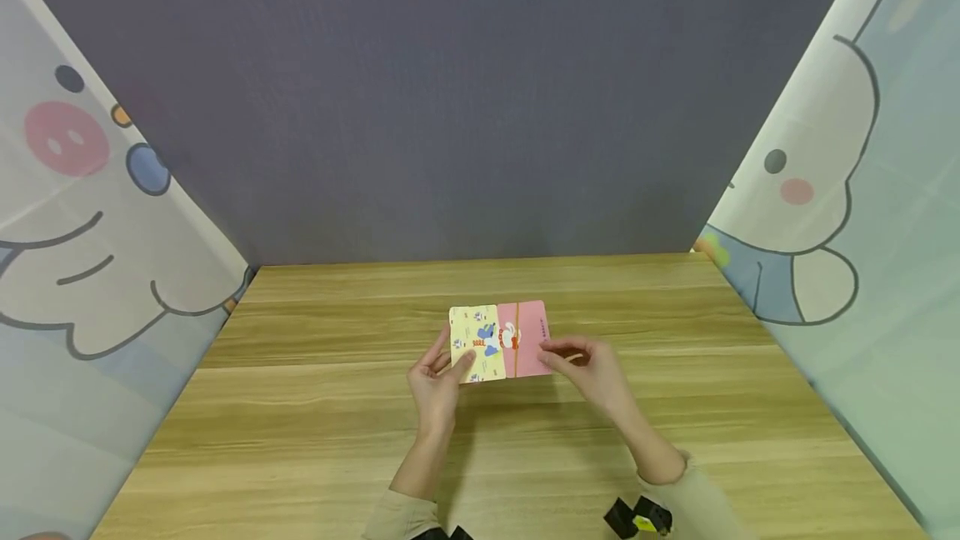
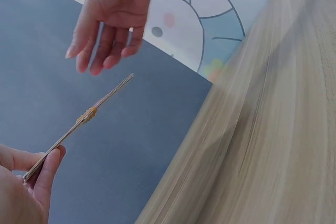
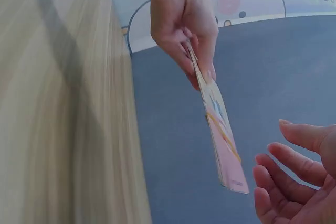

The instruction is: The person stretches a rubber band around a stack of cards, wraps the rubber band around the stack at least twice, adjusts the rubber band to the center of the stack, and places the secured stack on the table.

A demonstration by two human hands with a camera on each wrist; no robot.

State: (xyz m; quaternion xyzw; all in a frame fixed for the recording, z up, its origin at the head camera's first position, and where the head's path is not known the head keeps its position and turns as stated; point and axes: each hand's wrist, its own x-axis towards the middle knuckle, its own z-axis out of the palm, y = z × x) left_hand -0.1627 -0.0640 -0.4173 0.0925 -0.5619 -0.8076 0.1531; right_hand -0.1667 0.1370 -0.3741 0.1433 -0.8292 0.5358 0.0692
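My left hand point(image 1: 437, 390) holds a thin booklet point(image 1: 487, 365) by its left end, thumb on the face and fingers behind. The booklet is half pale yellow, half pink, with cartoon figures printed on it. An orange band point(image 1: 517, 361) runs across the pink half; it shows as a bump around the edge-on booklet in the left wrist view. At the pink end is my right hand point(image 1: 594, 373), thumb and fingers spread. Both wrist views show a gap between that hand point(image 3: 299, 177) and the booklet, with nothing in its fingers.
Below the hands lies a wood-grain table point(image 1: 315, 423). A dark grey panel point(image 1: 480, 107) rises behind it. Cartoon-printed curtains hang at the left point(image 1: 90, 273) and right point(image 1: 885, 290). Black straps with small black parts point(image 1: 637, 517) show near the sleeves.
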